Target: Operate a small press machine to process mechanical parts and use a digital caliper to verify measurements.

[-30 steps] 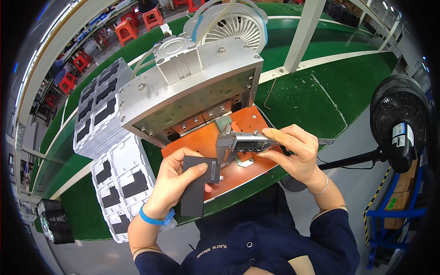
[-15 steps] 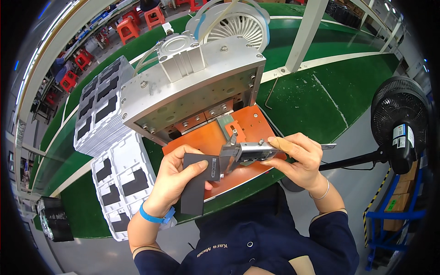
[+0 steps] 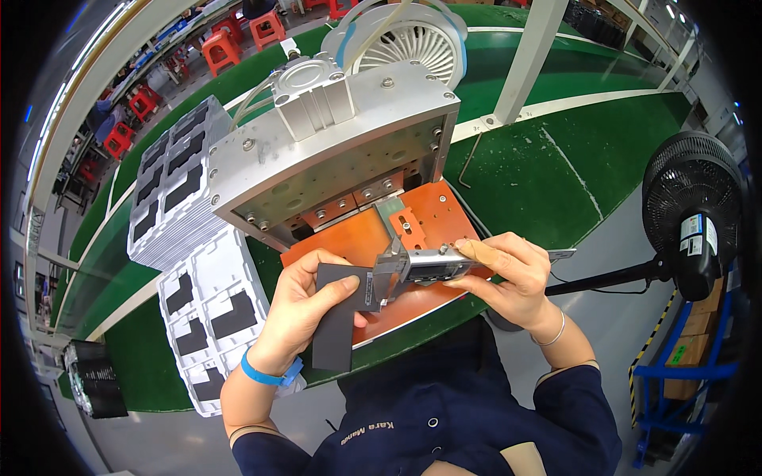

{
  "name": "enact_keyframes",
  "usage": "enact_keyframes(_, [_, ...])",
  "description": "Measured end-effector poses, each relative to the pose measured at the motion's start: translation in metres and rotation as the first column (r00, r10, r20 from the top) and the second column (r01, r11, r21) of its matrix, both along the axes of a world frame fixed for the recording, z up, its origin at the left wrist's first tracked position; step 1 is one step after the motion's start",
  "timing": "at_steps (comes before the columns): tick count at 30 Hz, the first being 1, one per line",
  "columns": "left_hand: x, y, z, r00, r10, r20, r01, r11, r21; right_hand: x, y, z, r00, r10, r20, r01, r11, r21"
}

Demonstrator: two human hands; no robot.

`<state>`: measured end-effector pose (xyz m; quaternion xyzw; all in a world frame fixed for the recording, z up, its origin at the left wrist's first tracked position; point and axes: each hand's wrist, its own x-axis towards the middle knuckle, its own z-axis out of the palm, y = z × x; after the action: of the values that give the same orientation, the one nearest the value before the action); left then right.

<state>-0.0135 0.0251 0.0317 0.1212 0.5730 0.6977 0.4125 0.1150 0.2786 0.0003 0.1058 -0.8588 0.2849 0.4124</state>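
Observation:
My left hand (image 3: 300, 313) pinches a flat black L-shaped piece (image 3: 333, 337) between thumb and fingers; a small printed label lies near the piece's right edge. In my right hand (image 3: 520, 278) is a digital caliper (image 3: 432, 267), held roughly level with its beam end sticking out to the right. The caliper's jaws are at the piece's right edge; whether they clamp it I cannot tell. Both are held above the orange base plate (image 3: 333, 244) of a metal press (image 3: 397, 99). A white tray (image 3: 198, 292) with similar black pieces sits left of my left hand.
A tall stack of white trays (image 3: 171, 194) stands at the far left. Behind the press is a white-blue fan (image 3: 409, 51). A hex key (image 3: 471, 163) lies on the green table (image 3: 556, 174) near a metal post (image 3: 530, 63). A black fan (image 3: 690, 190) stands at right.
My right hand has shifted slightly left with the caliper, bringing its jaws up to the black piece's right edge. My left hand and the piece have barely moved.

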Motion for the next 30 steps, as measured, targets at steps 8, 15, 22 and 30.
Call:
enact_keyframes(8, [0.0004, 0.0000, -0.0011, 1.000, 0.005, -0.010, -0.005, 1.000, 0.008, 0.0045, -0.0017, -0.0021, 0.999, -0.034, -0.038, 0.036, 0.997, 0.066])
enact_keyframes(15, [0.0007, -0.0012, -0.0026, 1.000, 0.013, -0.018, -0.013, 1.000, -0.010, 0.0083, -0.0055, 0.0027, 0.997, -0.053, -0.059, 0.058, 0.994, 0.094])
enact_keyframes(22, [0.0014, -0.0021, -0.0051, 1.000, 0.028, -0.004, -0.028, 1.000, 0.013, 0.0078, -0.0064, -0.0020, 0.996, -0.047, -0.073, 0.052, 0.996, 0.070])
enact_keyframes(30, [0.0022, -0.0014, -0.0033, 1.000, 0.023, -0.001, -0.023, 1.000, 0.010, 0.0097, -0.0079, -0.0021, 0.995, -0.051, -0.090, 0.057, 0.996, 0.066])
